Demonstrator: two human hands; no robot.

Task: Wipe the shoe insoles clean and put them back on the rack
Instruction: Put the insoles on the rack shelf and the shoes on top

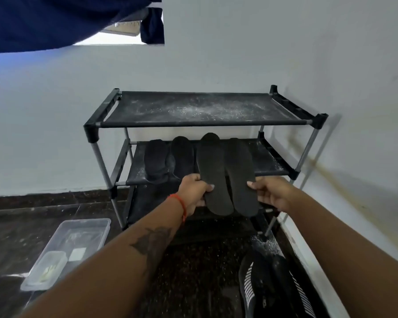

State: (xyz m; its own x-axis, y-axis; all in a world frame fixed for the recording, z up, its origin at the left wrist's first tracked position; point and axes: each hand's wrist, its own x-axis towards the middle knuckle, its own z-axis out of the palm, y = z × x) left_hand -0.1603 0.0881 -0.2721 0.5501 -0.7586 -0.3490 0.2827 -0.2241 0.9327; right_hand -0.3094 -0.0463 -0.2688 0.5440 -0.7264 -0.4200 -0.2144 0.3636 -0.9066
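Directly ahead, a pale wall filled most of the view, and a dark speckled floor ran beneath it. Against the wall stood a black shoe rack with grey metal legs; its top shelf was streaked with white dust. Dark blue cloth hung across the upper left corner. On the floor to the left lay a clear plastic tray with a smaller clear tub in it. A black shoe with white stripes sat at the lower right. Two black insoles lay side by side on the left part of the middle shelf. Two more, a held pair of insoles, were raised in front of that shelf, toes pointing toward the wall. The left hand gripped the left edge of the pair, thumb on top. The right hand pinched the right edge, fingers curled beneath. A red thread circled the left wrist.
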